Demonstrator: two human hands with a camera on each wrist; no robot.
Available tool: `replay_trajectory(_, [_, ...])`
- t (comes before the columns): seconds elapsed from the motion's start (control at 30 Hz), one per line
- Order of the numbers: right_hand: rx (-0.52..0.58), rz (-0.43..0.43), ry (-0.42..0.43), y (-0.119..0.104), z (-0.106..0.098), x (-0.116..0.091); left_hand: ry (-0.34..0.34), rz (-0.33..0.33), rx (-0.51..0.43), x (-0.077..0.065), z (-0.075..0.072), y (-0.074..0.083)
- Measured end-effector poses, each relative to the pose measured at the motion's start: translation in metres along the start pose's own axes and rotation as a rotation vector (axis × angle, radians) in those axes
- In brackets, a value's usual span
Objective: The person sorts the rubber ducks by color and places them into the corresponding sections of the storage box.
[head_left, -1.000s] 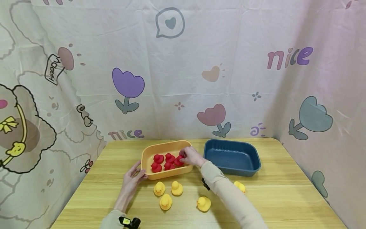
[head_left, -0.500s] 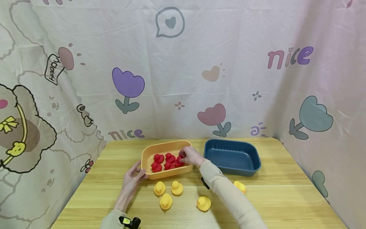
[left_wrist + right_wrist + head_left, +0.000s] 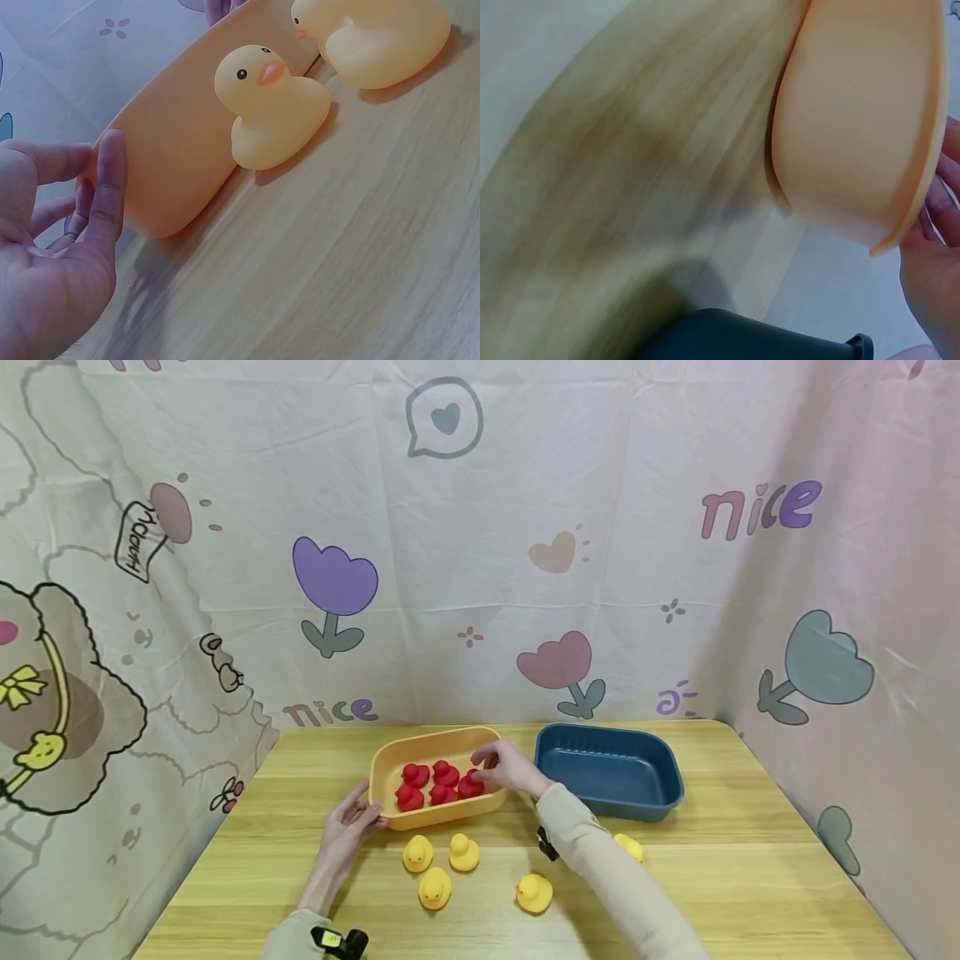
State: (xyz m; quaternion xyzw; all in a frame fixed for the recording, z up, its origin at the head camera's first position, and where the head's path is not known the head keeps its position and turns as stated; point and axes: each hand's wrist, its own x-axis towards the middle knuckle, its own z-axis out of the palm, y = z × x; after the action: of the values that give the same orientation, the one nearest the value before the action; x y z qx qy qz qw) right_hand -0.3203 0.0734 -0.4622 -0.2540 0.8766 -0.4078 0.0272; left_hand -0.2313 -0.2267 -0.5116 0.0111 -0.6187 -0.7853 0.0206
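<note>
My left hand (image 3: 348,827) holds the near left corner of an orange plastic bin (image 3: 442,817), with thumb and fingers on either side of its rim (image 3: 112,124). Inside the bin several red rubber ducks (image 3: 415,775) sit grouped. Over the bin's right end, my right hand (image 3: 510,768) has its fingers loosely bent just above the rightmost red duck (image 3: 470,785). From the right wrist, only the bin's outer wall (image 3: 855,112) and part of that hand show; its fingertips are hidden behind the rim.
A dark blue bin (image 3: 609,777) stands to the right of the orange one. Several yellow rubber ducks (image 3: 435,888) are in front on the wooden table (image 3: 750,877). One yellow duck (image 3: 628,845) is partly covered by the right sleeve. A printed cloth hangs behind.
My right hand has let go of the rightmost red duck and risen slightly up and to the right. The left hand, the bins and the yellow ducks have stayed put.
</note>
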Motion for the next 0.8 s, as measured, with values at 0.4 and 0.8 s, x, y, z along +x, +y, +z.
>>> replay_trajectory(0.4, [0.182,-0.093,0.106,0.002,-0.008,-0.03,0.022,0.012,-0.015,0.0,0.003,0.0])
replay_trajectory(0.8, [0.34,-0.076,0.224,0.007,-0.016,-0.082,0.066,0.051,-0.046,-0.001,0.004,-0.003])
